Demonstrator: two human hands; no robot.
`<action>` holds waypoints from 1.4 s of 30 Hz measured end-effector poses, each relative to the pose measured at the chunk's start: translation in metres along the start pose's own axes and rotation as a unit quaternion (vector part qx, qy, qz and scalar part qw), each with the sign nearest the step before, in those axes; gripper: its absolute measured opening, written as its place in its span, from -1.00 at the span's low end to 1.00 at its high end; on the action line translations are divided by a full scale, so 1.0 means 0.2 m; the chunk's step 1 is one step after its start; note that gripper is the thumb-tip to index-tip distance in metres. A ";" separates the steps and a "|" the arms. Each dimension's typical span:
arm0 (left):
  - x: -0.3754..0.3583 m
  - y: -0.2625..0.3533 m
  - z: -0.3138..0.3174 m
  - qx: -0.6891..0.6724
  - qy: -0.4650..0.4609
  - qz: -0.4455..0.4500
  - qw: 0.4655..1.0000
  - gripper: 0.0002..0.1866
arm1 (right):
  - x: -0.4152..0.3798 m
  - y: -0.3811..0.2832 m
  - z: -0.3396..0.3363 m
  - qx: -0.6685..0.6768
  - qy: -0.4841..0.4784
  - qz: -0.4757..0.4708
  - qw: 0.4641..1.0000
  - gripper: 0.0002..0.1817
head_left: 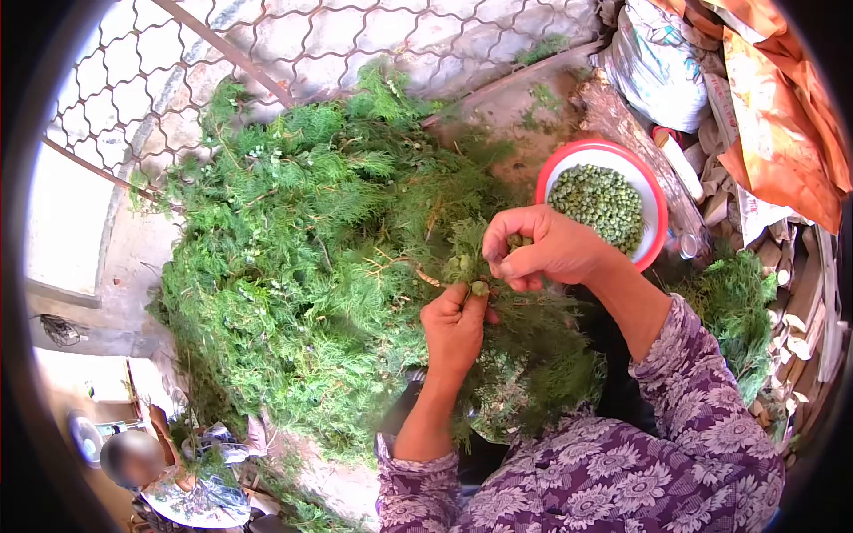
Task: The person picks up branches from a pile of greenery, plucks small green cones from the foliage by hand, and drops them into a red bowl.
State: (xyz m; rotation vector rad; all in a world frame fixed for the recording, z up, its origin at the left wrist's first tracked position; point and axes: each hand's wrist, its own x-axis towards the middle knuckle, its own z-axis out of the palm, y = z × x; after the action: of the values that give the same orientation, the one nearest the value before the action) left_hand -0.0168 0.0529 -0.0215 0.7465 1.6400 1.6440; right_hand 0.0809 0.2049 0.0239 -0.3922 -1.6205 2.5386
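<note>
My left hand (pixel 455 327) pinches a green sprig that bears small round green cones (pixel 480 289). Just above and to the right of it, my right hand (pixel 542 247) is curled with greenish cones (pixel 518 241) between fingers and palm. Feathery green branches (pixel 311 231) are heaped in front of me and to the left. Beyond my right hand stands a white basin with a red rim (pixel 656 244), holding many small green cones (pixel 597 202). My right forearm passes close to the basin's near edge.
A wire lattice (pixel 355 34) runs along the far side. Behind the basin lie a log (pixel 653 147), a white sack (pixel 653 67) and an orange sheet (pixel 777 115). Stacked wood (pixel 804 311) is at right. Another person (pixel 191 497) sits at lower left, near a second basin (pixel 86 437).
</note>
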 end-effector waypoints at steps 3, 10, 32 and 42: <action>0.01 -0.02 0.00 0.029 0.014 0.029 0.999 -0.86 | 0.02 0.02 0.04 -0.120 0.019 0.007 0.993 -0.85; 0.00 -0.01 0.03 0.067 0.028 0.069 0.995 -0.87 | 0.02 0.10 0.09 -0.314 0.094 -0.107 0.939 -0.73; -0.01 0.04 -0.01 0.030 -0.091 0.004 0.995 -0.69 | -0.10 0.03 -0.67 -0.668 0.480 -0.140 0.551 -0.66; 0.00 0.00 -0.01 -0.033 -0.108 -0.038 0.993 -0.71 | -0.02 -0.06 -0.21 -0.198 0.163 -0.205 0.945 -0.66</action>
State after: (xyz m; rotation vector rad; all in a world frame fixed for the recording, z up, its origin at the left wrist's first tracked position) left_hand -0.0180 0.0517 -0.0212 0.7895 1.4382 1.5013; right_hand 0.0957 0.2459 0.0193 -0.4252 -1.8377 1.7445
